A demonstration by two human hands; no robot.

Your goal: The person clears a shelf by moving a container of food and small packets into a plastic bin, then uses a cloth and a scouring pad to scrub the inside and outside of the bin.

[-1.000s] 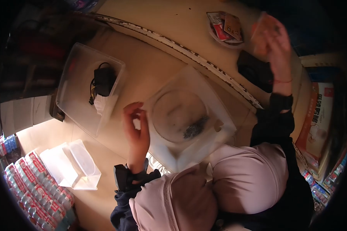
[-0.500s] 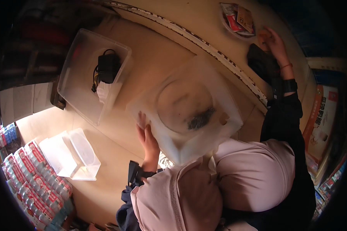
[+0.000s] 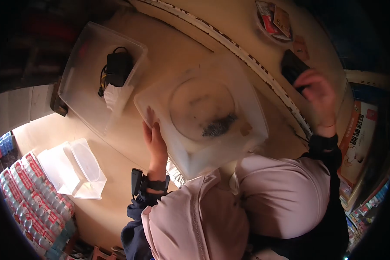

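Note:
A translucent plastic bin [image 3: 242, 99] sits tilted in front of my body, with a round ring mark and a patch of dark bits on its bottom. My left hand [image 3: 156, 145] grips its left side, some fingers showing through the cloudy wall. My right hand [image 3: 317, 92] is off to the right, smeared by motion, its fingers overlapping the end of a black object [image 3: 293, 68]. A small brown packet [image 3: 300, 47] lies just beyond that black object, beside a bowl [image 3: 271, 32] holding red and brown packets.
Another clear bin [image 3: 80, 71] at the left holds a black power adapter [image 3: 118, 68] with its cord. A white plastic container [image 3: 80, 173] stands near stacked bottle packs [image 3: 34, 203]. A chipped metal edge [image 3: 229, 41] crosses the surface. At right stands a printed carton [image 3: 357, 143].
My right hand has left the brown packet and come back toward me, over the black object. The packet stays by the bowl. My left hand keeps its place on the bin.

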